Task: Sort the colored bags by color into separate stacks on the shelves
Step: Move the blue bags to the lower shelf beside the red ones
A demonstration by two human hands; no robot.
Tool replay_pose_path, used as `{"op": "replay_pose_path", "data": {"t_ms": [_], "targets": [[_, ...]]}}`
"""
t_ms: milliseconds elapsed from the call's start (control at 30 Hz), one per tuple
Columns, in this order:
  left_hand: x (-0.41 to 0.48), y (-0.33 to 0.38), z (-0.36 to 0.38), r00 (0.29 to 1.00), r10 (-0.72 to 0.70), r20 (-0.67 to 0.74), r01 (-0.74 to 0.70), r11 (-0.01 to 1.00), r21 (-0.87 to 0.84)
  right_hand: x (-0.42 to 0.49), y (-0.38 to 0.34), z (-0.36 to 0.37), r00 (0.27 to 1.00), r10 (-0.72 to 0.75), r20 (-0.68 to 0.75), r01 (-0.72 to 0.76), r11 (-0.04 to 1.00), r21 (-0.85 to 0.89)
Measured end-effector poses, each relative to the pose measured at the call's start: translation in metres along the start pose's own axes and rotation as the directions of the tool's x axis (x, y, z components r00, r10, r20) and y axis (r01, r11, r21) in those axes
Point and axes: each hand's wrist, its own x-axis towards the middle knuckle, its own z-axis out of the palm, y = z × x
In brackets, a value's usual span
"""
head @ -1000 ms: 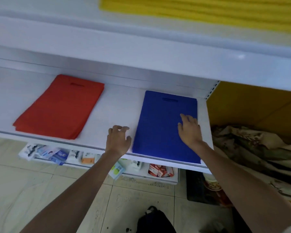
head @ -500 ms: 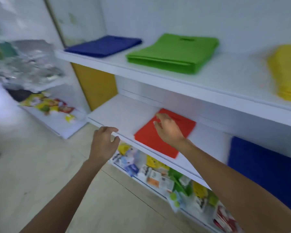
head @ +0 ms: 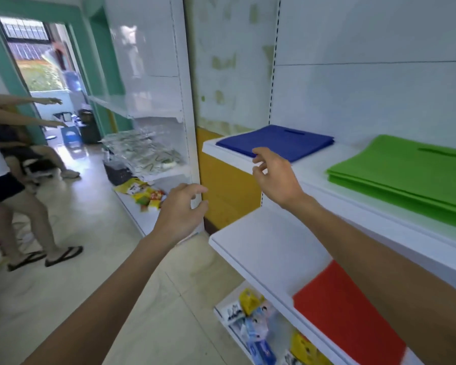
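1. Both hands hold nothing; the left hand [head: 182, 209] hangs in the air with loosely curled fingers, in front of the white upright of the side shelving [head: 153, 101]; the right hand [head: 277, 177], fingers relaxed too, is at the front edge of the upper shelf [head: 309, 171].
2. Half a second ago the right hand lay over the red stack [head: 345, 320] on the lower shelf [head: 261, 248]; it is now higher, just at the near corner of the blue stack [head: 282, 142]; the view has swung left, and the yellow stack is gone from sight.
3. On the upper shelf the blue stack lies at the left end, the green stack [head: 406, 175] well to its right.
4. At far left two people [head: 16, 185] stand by a green-framed doorway [head: 37, 61]; snack packets [head: 142, 193] lie on the side shelving's bottom board; small packets [head: 256, 320] fill the bottom shelf under the red stack.
5. The right forearm crosses the lower shelf and covers part of the red stack; the green stack is cut off at the right edge; whether the right fingertips touch the blue stack cannot be told.
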Motion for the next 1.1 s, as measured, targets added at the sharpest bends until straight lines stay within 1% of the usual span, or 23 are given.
{"op": "replay_pose_path", "data": {"t_ms": [167, 267, 333, 433, 567, 700, 800, 867, 933, 1000, 1067, 1100], "targets": [[0.073, -0.029, 0.009, 1.0, 0.018, 0.008, -0.018, 1.0, -0.011, 0.074, 0.028, 0.021, 0.999, 0.014, -0.037, -0.014, 1.0, -0.023], [0.12, -0.038, 0.015, 0.999, 0.039, 0.023, -0.039, 0.999, 0.001, 0.116, 0.037, 0.032, 1.0, -0.003, -0.021, 0.002, 0.999, -0.052], [0.15, -0.04, 0.021, 0.998, 0.061, 0.013, -0.061, 0.998, -0.026, 0.141, 0.04, 0.033, 0.999, -0.004, -0.037, 0.002, 0.999, -0.054], [0.185, -0.043, 0.037, 0.994, 0.105, 0.04, -0.101, 0.991, -0.087, 0.164, 0.052, 0.028, 0.998, 0.019, -0.055, -0.025, 0.994, -0.105], [0.239, -0.049, 0.066, 0.977, 0.189, 0.097, -0.172, 0.972, -0.161, 0.184, 0.082, 0.012, 0.982, 0.1, -0.158, -0.125, 0.979, -0.16], [0.297, -0.055, 0.097, 0.946, 0.264, 0.189, -0.23, 0.955, -0.185, 0.191, 0.113, -0.003, 0.939, 0.195, -0.282, -0.264, 0.937, -0.23], [0.34, -0.062, 0.119, 0.918, 0.29, 0.269, -0.259, 0.955, -0.146, 0.192, 0.129, -0.009, 0.869, 0.285, -0.403, -0.407, 0.877, -0.257], [0.364, -0.068, 0.132, 0.896, 0.275, 0.348, -0.249, 0.961, -0.117, 0.193, 0.136, -0.009, 0.808, 0.353, -0.472, -0.522, 0.8, -0.296], [0.383, -0.072, 0.142, 0.869, 0.241, 0.431, -0.211, 0.97, -0.117, 0.193, 0.144, -0.007, 0.715, 0.454, -0.532, -0.667, 0.672, -0.323], [0.395, -0.076, 0.15, 0.833, 0.257, 0.49, -0.205, 0.966, -0.158, 0.187, 0.151, -0.002, 0.592, 0.576, -0.563, -0.796, 0.525, -0.301], [0.402, -0.078, 0.156, 0.818, 0.299, 0.492, -0.21, 0.951, -0.228, 0.178, 0.158, 0.006, 0.487, 0.657, -0.576, -0.87, 0.422, -0.255], [0.403, -0.078, 0.158, 0.82, 0.306, 0.484, -0.201, 0.945, -0.257, 0.173, 0.16, 0.009, 0.454, 0.679, -0.577, -0.889, 0.388, -0.243]]}}
